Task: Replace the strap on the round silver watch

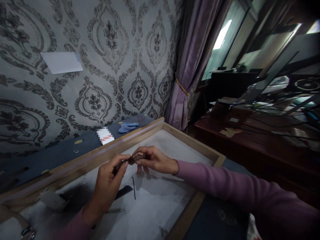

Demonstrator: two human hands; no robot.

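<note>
Head camera, and straight to the middle, where two bare hands meet over the pale worktop. Right hand has fingers and thumb clamped on a round, coppery-brown thing, shiny along its edge; fingers cover part of it, so what it is can't be told. Left hand comes up from below, thumb and forefinger pinched on a slim dark piece, mostly hidden in the grip, its end right up at the round thing; whether the two are joined, too small to tell.

Below the hands lies a thin black strip, and beside it a wider dark blade-like thing, its near end lost behind the left hand. Lower still, a slim rod pokes out past the left wrist, the rest covered. Over to the left, a greyish block is blurred, and a shiny metal thing is cut off by the bottom edge.

A wooden rim borders the worktop; beyond it, a blue cloth sits near a white packet, its print pixelated. Far right, cables tangle over a reddish desk, the clutter there dim and smeared.
</note>
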